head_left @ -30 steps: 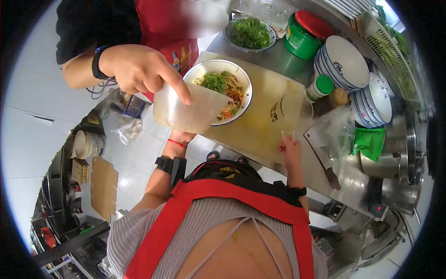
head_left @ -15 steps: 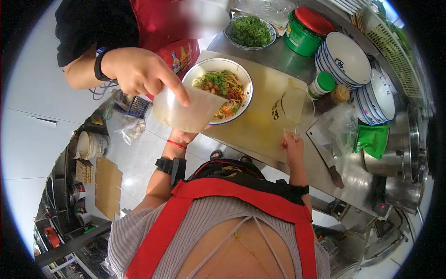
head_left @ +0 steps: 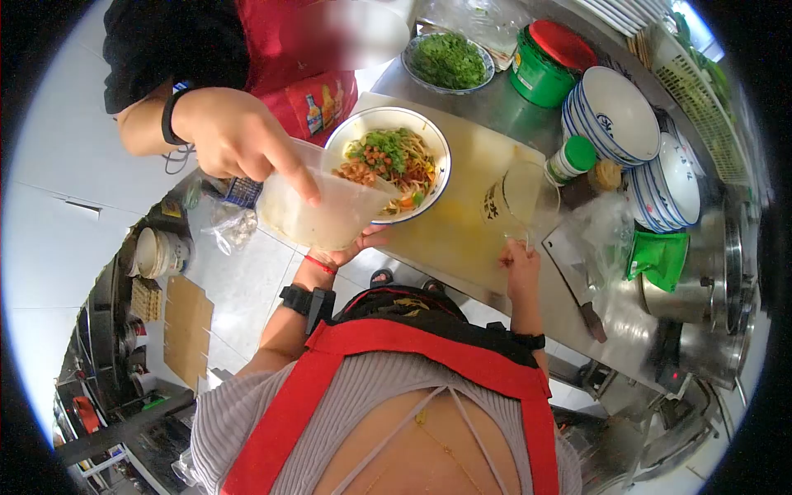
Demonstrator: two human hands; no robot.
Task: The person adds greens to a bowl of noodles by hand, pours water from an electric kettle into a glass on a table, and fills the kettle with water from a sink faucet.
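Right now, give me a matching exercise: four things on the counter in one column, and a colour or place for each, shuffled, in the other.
Things:
1. noodle bowl
2. tub
3. small jar
4. glass mug

Descriptions:
A. green with a red lid
B. at the right hand, by its fingers
C. on the cutting board, beside the plastic container
D. white with a green cap

Pairs: 1-C, 2-A, 3-D, 4-B

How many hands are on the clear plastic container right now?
2: a co-worker's hand grips its rim from above, and the person's left hand supports it from beneath, mostly hidden. The right hand is apart, at the glass mug.
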